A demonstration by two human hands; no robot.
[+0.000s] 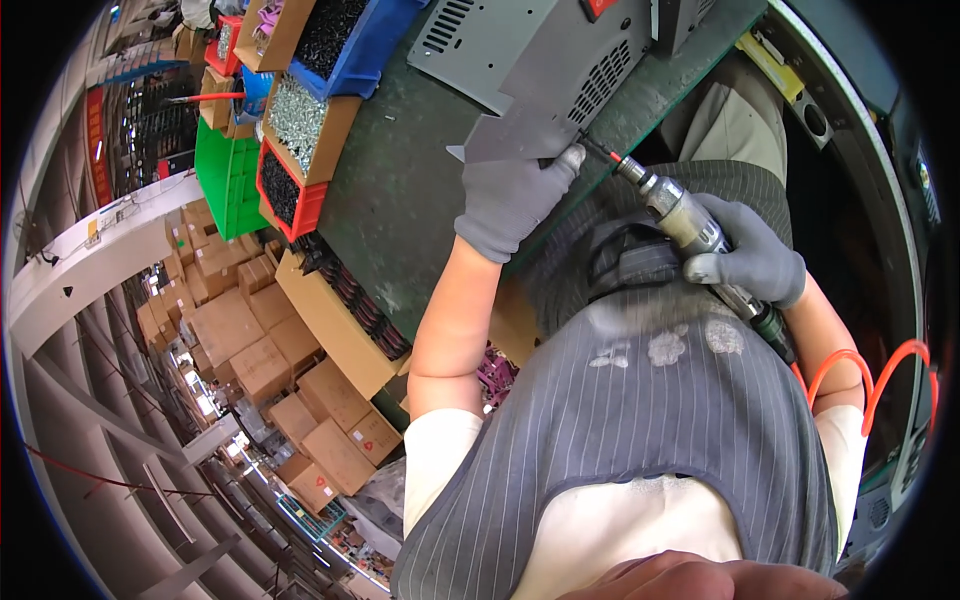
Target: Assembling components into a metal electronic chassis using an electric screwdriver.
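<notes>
A grey sheet-metal housing [540,75] with vent slots lies at the far edge of the workbench. My left hand [515,205], in a grey glove, grips its near corner, with the thumb stretched along the edge. In my gloved right hand [755,252] is an air screwdriver [682,215], held slantwise with the fingers wrapped round its body. Its thin bit reaches the housing's edge beside my left thumb; whether it sits on a screw is too small to tell. An orange coiled air hose [842,358] runs from the tool's rear end.
The bench has a dark green top [385,200]. Along its left side stand a blue bin [375,50] of black screws, a cardboard box [338,130] of silver screws, a red bin [312,208] and a green crate [222,180]. Stacked cartons [235,325] fill the floor beyond.
</notes>
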